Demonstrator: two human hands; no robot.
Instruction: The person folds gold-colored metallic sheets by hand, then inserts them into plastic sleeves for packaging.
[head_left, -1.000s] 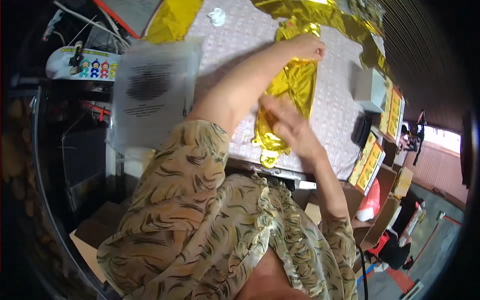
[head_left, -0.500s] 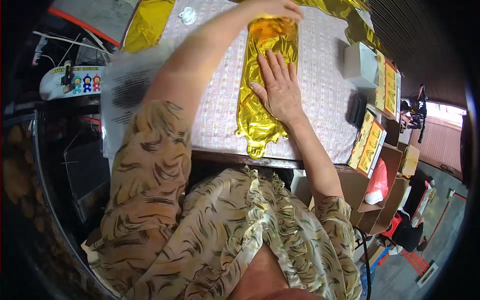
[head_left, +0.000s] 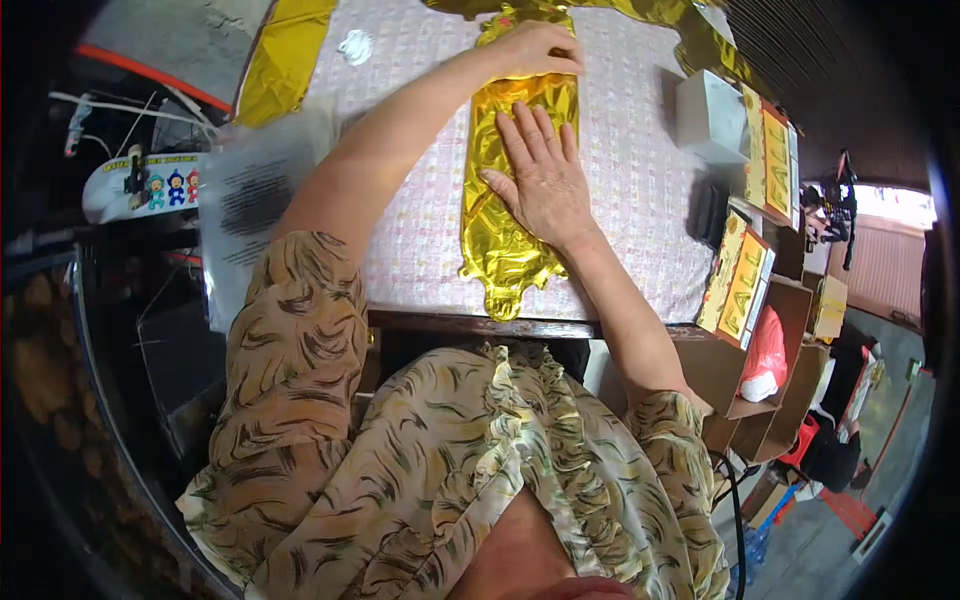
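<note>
A long gold foil piece lies lengthwise on the pale checked cloth, its knobbed end close to the near edge. Flat on its middle rests my right hand, palm down, fingers spread and pointing away from me. My left hand reaches across the far part of the same foil, its fingers loosely bent with a gap between them. Its underside touches the foil, and nothing shows in its grasp. Beyond it, more of the foil shows, with a small reddish spot near the far end.
More gold foil lies at the far left and far right. Clear plastic sheets are at left, near a small white object. A white box, a black case and "FALL" boxes line the right.
My left hand has come slightly nearer and left, and its fingers are more bent. The foil and my right hand appear shifted slightly left as the view moved.
</note>
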